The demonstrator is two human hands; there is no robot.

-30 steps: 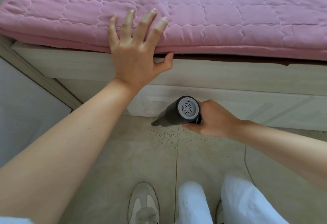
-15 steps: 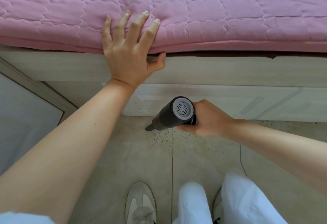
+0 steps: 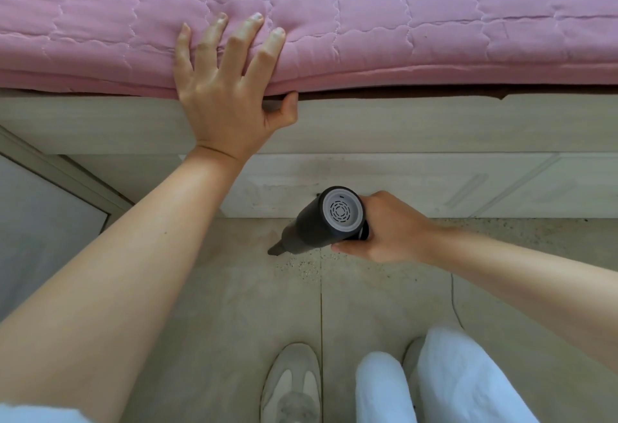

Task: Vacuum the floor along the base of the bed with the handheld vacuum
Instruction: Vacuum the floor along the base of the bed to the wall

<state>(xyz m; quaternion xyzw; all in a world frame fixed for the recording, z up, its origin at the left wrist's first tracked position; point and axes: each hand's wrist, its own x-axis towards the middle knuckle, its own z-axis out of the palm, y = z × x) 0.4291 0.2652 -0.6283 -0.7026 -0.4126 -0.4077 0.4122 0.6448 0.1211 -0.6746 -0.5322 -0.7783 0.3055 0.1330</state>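
Observation:
My right hand (image 3: 391,232) grips a dark handheld vacuum (image 3: 317,225) with a grey vented rear cap. Its narrow nozzle points down and left at the tiled floor (image 3: 234,305), just in front of the pale wooden bed base (image 3: 418,128). A patch of fine dark crumbs (image 3: 306,270) lies on the floor right below the nozzle. My left hand (image 3: 227,88) rests flat with spread fingers on the edge of the pink quilted mattress (image 3: 401,21), thumb hooked under its rim.
More specks lie along the bed base to the right (image 3: 521,228). A thin cord (image 3: 454,299) runs across the floor. My shoe (image 3: 291,386) and white trouser legs (image 3: 441,386) are at the bottom. A grey panel with a frame (image 3: 50,215) stands at left.
The view has shifted slightly; the vacuum nozzle has crept a little to the left along the floor over the crumbs. My left hand stays planted on the mattress edge.

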